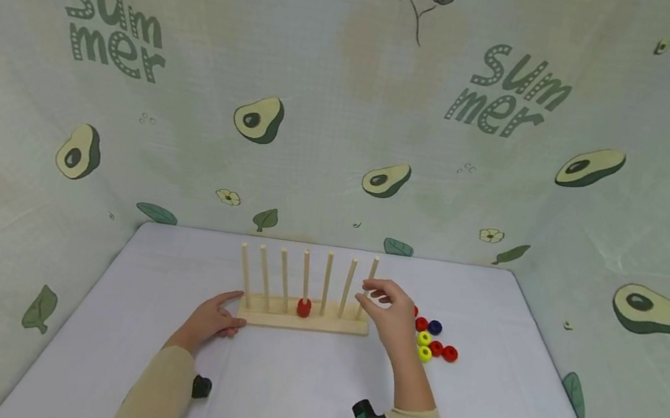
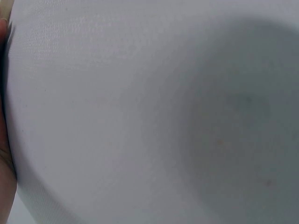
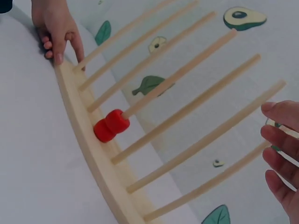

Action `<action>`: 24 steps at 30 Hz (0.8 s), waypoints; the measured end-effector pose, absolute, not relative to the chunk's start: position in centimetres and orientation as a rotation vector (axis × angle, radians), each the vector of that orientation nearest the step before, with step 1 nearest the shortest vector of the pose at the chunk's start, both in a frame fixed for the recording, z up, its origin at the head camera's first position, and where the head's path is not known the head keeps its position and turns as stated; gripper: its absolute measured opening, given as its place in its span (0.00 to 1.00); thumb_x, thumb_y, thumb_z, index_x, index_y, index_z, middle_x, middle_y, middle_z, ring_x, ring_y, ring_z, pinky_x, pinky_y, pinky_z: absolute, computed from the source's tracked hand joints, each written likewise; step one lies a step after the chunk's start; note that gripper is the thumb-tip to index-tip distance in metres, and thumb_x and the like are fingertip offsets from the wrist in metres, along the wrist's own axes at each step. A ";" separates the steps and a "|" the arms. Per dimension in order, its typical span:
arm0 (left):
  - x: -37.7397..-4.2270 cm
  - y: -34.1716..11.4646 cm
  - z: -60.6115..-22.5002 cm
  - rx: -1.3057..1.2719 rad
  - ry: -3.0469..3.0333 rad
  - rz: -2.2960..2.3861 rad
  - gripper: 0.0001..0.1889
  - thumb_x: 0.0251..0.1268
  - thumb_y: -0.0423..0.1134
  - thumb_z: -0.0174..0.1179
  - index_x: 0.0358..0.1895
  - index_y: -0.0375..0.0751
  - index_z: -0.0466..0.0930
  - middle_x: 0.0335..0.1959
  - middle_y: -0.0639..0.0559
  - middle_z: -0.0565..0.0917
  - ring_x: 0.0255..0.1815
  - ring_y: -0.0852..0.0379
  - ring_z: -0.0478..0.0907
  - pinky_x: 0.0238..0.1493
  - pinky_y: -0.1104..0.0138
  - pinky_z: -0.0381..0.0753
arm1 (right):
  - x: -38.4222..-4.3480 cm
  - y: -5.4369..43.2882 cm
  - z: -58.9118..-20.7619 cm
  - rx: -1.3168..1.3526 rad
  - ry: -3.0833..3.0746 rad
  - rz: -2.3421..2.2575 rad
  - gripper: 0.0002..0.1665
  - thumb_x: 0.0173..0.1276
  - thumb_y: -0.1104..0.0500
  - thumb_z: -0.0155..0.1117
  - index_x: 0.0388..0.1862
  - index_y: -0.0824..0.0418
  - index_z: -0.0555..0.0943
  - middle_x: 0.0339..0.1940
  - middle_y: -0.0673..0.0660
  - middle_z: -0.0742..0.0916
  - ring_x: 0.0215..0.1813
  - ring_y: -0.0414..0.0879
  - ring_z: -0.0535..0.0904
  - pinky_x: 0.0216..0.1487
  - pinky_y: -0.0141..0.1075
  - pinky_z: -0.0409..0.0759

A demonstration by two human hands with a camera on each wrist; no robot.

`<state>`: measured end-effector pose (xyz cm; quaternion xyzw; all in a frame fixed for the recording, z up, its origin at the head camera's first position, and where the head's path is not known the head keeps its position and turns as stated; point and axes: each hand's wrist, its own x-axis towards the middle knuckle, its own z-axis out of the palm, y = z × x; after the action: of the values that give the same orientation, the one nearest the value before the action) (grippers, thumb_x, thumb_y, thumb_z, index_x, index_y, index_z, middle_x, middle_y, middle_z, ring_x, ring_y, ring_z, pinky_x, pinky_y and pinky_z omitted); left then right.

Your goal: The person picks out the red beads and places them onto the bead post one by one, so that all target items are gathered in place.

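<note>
A wooden peg rack [image 1: 333, 326] with a row of several upright pegs stands on the white table. Two red beads [image 3: 111, 125] are stacked low on its middle peg. At the rack's left end, my left hand [image 1: 209, 321] grips the base, thumb in front and index finger behind. My right hand [image 1: 394, 317] is raised beside the rightmost peg [image 1: 373, 273], its fingers spread apart and nothing seen between them. In the right wrist view, those fingertips [image 3: 275, 135] overlap the upper ends of the last pegs. The left wrist view is mostly tabletop, with only an edge of the hand.
Right of the rack, loose beads lie on the table: red beads [image 1: 450, 353], yellow beads [image 1: 424, 354] and a dark blue bead [image 1: 435, 327]. My right hand hides part of this group. A cloth [image 1: 313, 183] printed with avocados hangs behind and at both sides.
</note>
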<state>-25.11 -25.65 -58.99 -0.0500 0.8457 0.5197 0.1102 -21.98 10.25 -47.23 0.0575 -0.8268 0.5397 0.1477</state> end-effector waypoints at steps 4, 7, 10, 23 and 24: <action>-25.1 -25.7 -58.9 -0.137 2.481 1.530 0.38 0.55 0.33 0.71 0.71 0.39 0.65 0.17 0.51 0.81 0.16 0.61 0.75 0.23 0.69 0.74 | -22.2 11.0 -48.7 0.093 -2.412 1.524 0.14 0.61 0.61 0.73 0.46 0.61 0.85 0.43 0.54 0.86 0.44 0.50 0.79 0.48 0.43 0.77; -25.1 -25.7 -58.9 -0.128 2.480 1.533 0.38 0.55 0.33 0.71 0.71 0.39 0.65 0.17 0.51 0.81 0.16 0.61 0.75 0.23 0.69 0.74 | -22.4 11.4 -49.7 0.055 -2.420 1.515 0.14 0.60 0.61 0.74 0.45 0.62 0.85 0.42 0.55 0.87 0.44 0.50 0.79 0.47 0.40 0.76; -25.2 -25.8 -58.8 -0.119 2.478 1.534 0.38 0.55 0.33 0.72 0.71 0.39 0.65 0.17 0.50 0.81 0.16 0.61 0.75 0.23 0.69 0.74 | -22.5 11.9 -50.5 0.017 -2.411 1.540 0.14 0.59 0.62 0.75 0.44 0.64 0.86 0.40 0.56 0.87 0.43 0.52 0.80 0.45 0.37 0.75; -25.2 -25.8 -58.9 -0.124 2.470 1.525 0.39 0.55 0.34 0.71 0.71 0.38 0.65 0.17 0.50 0.82 0.16 0.60 0.75 0.23 0.69 0.74 | -22.5 14.0 -53.1 -0.273 -2.517 1.503 0.17 0.60 0.61 0.73 0.48 0.65 0.84 0.44 0.59 0.86 0.47 0.53 0.78 0.47 0.39 0.75; -25.2 -25.8 -58.9 -0.127 2.467 1.527 0.39 0.55 0.33 0.72 0.71 0.38 0.65 0.17 0.50 0.82 0.16 0.60 0.75 0.23 0.69 0.74 | -22.4 14.1 -53.2 -0.295 -2.530 1.502 0.18 0.60 0.61 0.73 0.49 0.65 0.84 0.44 0.59 0.86 0.48 0.53 0.78 0.48 0.41 0.75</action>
<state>-25.15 -25.83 -58.93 -0.0433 0.8434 0.5222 0.1184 -22.44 14.08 -53.21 -0.0995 -0.8519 0.5058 0.0922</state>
